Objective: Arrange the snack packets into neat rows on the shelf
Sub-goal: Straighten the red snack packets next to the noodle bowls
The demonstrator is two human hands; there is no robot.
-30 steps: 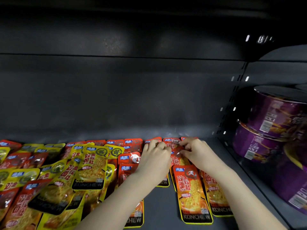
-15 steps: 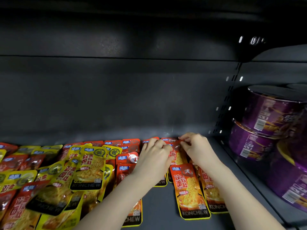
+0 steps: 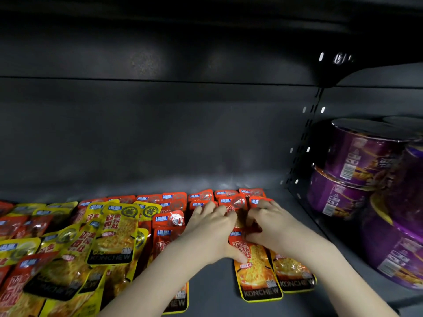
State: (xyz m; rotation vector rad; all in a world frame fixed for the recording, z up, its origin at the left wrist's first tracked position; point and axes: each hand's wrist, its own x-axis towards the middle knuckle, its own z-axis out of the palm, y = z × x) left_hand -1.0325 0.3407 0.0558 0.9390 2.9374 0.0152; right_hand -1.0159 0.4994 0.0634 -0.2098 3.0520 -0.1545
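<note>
Red packets [image 3: 225,193] lie flat in short overlapping rows toward the back right corner of the dark grey shelf [image 3: 212,294], and both hands are down among them. The left hand [image 3: 212,234] rests knuckles up. Its fingers [image 3: 206,210] are bent, with the tips on the packets near the back edge. Its thumb [image 3: 238,256] stretches flat across the upper part of a front packet [image 3: 256,273] (the one marked KONCHEW along its yellow-rimmed bottom). The right hand [image 3: 274,225] sits just beside the left, fingers curled down onto the tops of the rearmost right-hand packets and thumb turned in toward the left hand. A middle packet [image 3: 238,219], blurred, shows in the narrow gap between the two hands. Whether either hand pinches it or merely presses on it cannot be told. A second packet [image 3: 293,273] lies touching the front packet on its right, and both reach toward the shelf's front edge.

Across the left half of the shelf, yellow packets [image 3: 114,234] and more red ones are heaped crooked, overlapping at many angles. They crowd right up to the left forearm [image 3: 160,277]. Past the right edge, beyond a slotted post [image 3: 304,143], purple tubs [image 3: 361,156] stand stacked two high. A plain dark back wall [image 3: 160,133] closes the shelf behind the rows.
</note>
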